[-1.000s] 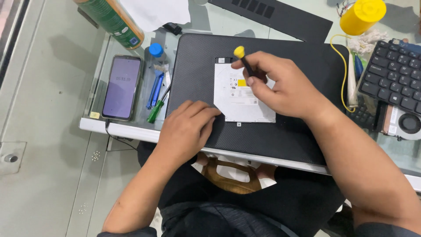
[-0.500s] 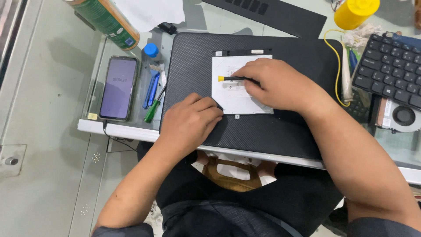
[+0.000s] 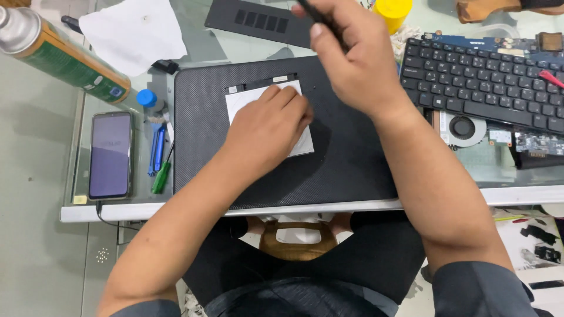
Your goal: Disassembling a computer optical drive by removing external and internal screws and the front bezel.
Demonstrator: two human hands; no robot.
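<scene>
A: Status on the black laptop base (image 3: 294,147)? Person has it bottom side up on the glass surface (image 3: 194,50)

B: Judging by the layout, well into teardown. One long vented cover (image 3: 258,17) is already off and lies apart at the far edge. A bay in the base is open, with a flat white drive-like module (image 3: 241,103) seated in it. Module looks not yet lifted out, so that and whatever sits under the main shell are left

A: Hands?

B: Left hand (image 3: 267,132) lies knuckles up on the module, fingers curled and pressed together, covering most of it. Right hand (image 3: 352,56) is raised above the far edge of the base, closed around a thin dark tool (image 3: 320,17). Tip is out of view, can't tell the type

A: Rest of the surface?

B: Right of the base: a bare keyboard assembly (image 3: 482,73) with a round fan (image 3: 464,126) and exposed board just below it. Far left: a green spray can (image 3: 64,61) on its side, a white cloth (image 3: 132,32) beside it. Left edge: a dark phone (image 3: 110,154), then blue pry tools (image 3: 157,149) and a green-handled screwdriver (image 3: 161,176) between phone and base. Small blue cap (image 3: 147,98) above those, yellow lid (image 3: 393,10) at the far edge

A: Room?

B: Grey floor (image 3: 35,258) to the left. Person sits on a wooden stool (image 3: 296,243); small loose parts lie low at the right
</scene>
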